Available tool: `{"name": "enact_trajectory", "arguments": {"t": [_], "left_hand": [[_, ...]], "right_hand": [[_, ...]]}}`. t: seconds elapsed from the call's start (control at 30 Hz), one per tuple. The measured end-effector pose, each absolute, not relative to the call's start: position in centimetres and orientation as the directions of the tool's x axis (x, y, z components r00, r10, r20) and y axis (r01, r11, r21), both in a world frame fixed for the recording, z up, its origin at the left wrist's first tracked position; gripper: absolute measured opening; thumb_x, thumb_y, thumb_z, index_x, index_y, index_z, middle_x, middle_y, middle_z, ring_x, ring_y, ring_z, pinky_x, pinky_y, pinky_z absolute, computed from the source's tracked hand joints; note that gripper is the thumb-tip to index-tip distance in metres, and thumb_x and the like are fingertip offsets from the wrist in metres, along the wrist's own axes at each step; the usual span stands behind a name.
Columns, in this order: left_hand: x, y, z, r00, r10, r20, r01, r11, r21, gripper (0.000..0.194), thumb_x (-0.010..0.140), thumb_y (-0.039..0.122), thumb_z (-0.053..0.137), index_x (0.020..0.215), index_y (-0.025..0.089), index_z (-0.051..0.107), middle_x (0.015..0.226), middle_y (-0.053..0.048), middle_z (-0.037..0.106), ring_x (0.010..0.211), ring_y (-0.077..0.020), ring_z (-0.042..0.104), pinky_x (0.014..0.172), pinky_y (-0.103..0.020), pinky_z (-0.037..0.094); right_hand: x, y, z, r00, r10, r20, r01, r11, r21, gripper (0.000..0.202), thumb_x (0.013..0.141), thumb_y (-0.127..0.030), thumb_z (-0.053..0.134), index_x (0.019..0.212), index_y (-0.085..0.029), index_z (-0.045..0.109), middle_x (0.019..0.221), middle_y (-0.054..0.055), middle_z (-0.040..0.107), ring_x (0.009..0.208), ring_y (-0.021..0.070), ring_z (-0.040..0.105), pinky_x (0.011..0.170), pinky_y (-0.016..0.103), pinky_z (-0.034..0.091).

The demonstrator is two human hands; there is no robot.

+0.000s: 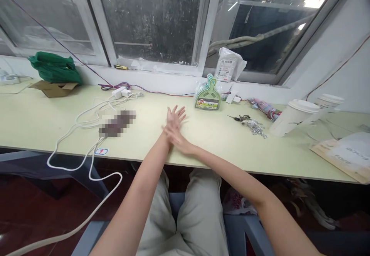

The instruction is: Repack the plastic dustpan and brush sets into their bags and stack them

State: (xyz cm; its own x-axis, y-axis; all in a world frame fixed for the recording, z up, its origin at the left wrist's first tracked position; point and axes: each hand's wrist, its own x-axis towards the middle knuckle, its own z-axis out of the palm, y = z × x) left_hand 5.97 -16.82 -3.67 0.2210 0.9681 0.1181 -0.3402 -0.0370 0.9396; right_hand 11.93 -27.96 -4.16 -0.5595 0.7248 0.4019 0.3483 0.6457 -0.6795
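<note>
My left hand (175, 116) is over the pale yellow table (208, 140), palm up with its fingers spread, holding nothing. Across its wrist and the base of its palm lies my right hand (179, 140), fingers apart and a little blurred. Both hands touch each other near the table's front edge. Behind them, slightly right, stands a packaged set of green dustpans (208, 96) in clear plastic. Farther right is a bunch of keys (251, 124) with silvery charms.
White cables (76, 125) run across the left side and hang over the edge, near a pixelated patch. A green bag (54, 67), an open cardboard box (54, 89) and a screwdriver (120, 67) are at back left. White lidded cups (295, 117) and a paper bag (343, 154) stand right.
</note>
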Motion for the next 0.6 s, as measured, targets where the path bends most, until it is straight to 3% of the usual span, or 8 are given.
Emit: {"name": "enact_trajectory", "arguments": {"t": [0.07, 0.1, 0.13, 0.2, 0.3, 0.37, 0.5, 0.6], "left_hand": [[5.1, -16.5, -3.5, 0.136, 0.983, 0.124, -0.459, -0.048, 0.887, 0.057, 0.09, 0.061, 0.023, 0.14, 0.035, 0.033, 0.141, -0.006, 0.049, 0.122, -0.0176, 0.05, 0.088, -0.034, 0.044], [4.9, -16.3, -3.4, 0.103, 0.988, 0.115, -0.508, -0.048, 0.86, 0.056, 0.091, 0.059, 0.022, 0.139, 0.033, 0.033, 0.141, -0.006, 0.049, 0.121, -0.0169, 0.051, 0.089, -0.033, 0.044], [4.8, -16.1, -3.5, 0.082, 0.992, 0.097, -0.541, -0.037, 0.84, 0.054, 0.091, 0.055, 0.025, 0.138, 0.03, 0.034, 0.14, -0.007, 0.05, 0.12, -0.0166, 0.052, 0.09, -0.032, 0.043], [5.2, -15.7, -3.8, 0.092, 0.995, 0.037, -0.55, 0.019, 0.835, 0.048, 0.089, 0.048, 0.034, 0.133, 0.028, 0.04, 0.136, -0.007, 0.054, 0.116, -0.0159, 0.055, 0.09, -0.031, 0.043], [6.2, -15.3, -4.6, 0.141, 0.989, -0.031, -0.481, 0.096, 0.871, 0.041, 0.084, 0.041, 0.045, 0.122, 0.026, 0.049, 0.127, -0.008, 0.061, 0.105, -0.015, 0.06, 0.088, -0.028, 0.044], [6.7, -14.9, -5.1, 0.18, 0.983, -0.026, -0.413, 0.099, 0.905, 0.039, 0.08, 0.041, 0.052, 0.114, 0.022, 0.053, 0.117, -0.01, 0.065, 0.094, -0.0147, 0.063, 0.085, -0.028, 0.045], [6.3, -12.9, -5.3, 0.287, 0.958, 0.004, -0.272, 0.077, 0.959, 0.032, 0.072, 0.032, 0.065, 0.099, 0.016, 0.057, 0.089, -0.01, 0.068, 0.075, -0.0138, 0.064, 0.08, -0.03, 0.049], [5.3, -10.6, -5.1, 0.322, 0.947, 0.001, -0.113, 0.037, 0.993, 0.02, 0.072, 0.023, 0.064, 0.09, 0.015, 0.058, 0.077, -0.006, 0.066, 0.066, -0.0133, 0.063, 0.074, -0.031, 0.051]], "right_hand": [[11.9, -31.5, -3.4, -0.738, 0.587, 0.333, 0.191, 0.655, -0.731, 0.049, 0.091, -0.059, 0.038, 0.134, -0.039, 0.049, 0.148, -0.002, 0.04, 0.144, 0.0236, 0.023, 0.117, 0.051, 0.002], [12.3, -32.9, -2.8, -0.779, 0.543, 0.314, 0.127, 0.626, -0.769, 0.043, 0.091, -0.055, 0.041, 0.128, -0.039, 0.056, 0.139, -0.001, 0.052, 0.138, 0.023, 0.035, 0.117, 0.05, 0.01], [13.1, -33.8, -2.3, -0.785, 0.539, 0.306, 0.074, 0.572, -0.817, 0.039, 0.092, -0.051, 0.043, 0.123, -0.037, 0.061, 0.128, 0.001, 0.062, 0.129, 0.0223, 0.048, 0.115, 0.048, 0.021], [15.2, -34.1, -1.4, -0.689, 0.649, 0.324, 0.025, 0.467, -0.884, 0.033, 0.091, -0.045, 0.047, 0.114, -0.031, 0.067, 0.111, 0.003, 0.07, 0.109, 0.0208, 0.063, 0.104, 0.044, 0.039], [19.3, -31.0, -1.1, -0.38, 0.842, 0.384, 0.086, 0.445, -0.891, 0.017, 0.08, -0.039, 0.063, 0.084, -0.025, 0.072, 0.107, 0.005, 0.07, 0.102, 0.0206, 0.064, 0.092, 0.037, 0.047], [22.4, -27.9, -1.5, -0.226, 0.899, 0.376, 0.152, 0.414, -0.898, 0.018, 0.073, -0.038, 0.067, 0.067, -0.022, 0.066, 0.091, 0.004, 0.072, 0.092, 0.0194, 0.065, 0.088, 0.035, 0.047], [28.7, -21.6, -2.3, 0.051, 0.951, 0.306, 0.229, 0.287, -0.93, 0.022, 0.073, -0.042, 0.06, 0.071, -0.021, 0.059, 0.083, 0.002, 0.07, 0.075, 0.015, 0.066, 0.073, 0.03, 0.049], [32.7, -18.0, -2.8, 0.272, 0.916, 0.294, 0.219, 0.239, -0.946, 0.03, 0.075, -0.051, 0.054, 0.078, -0.021, 0.058, 0.075, 0.002, 0.07, 0.063, 0.0139, 0.065, 0.064, 0.026, 0.048]]}}
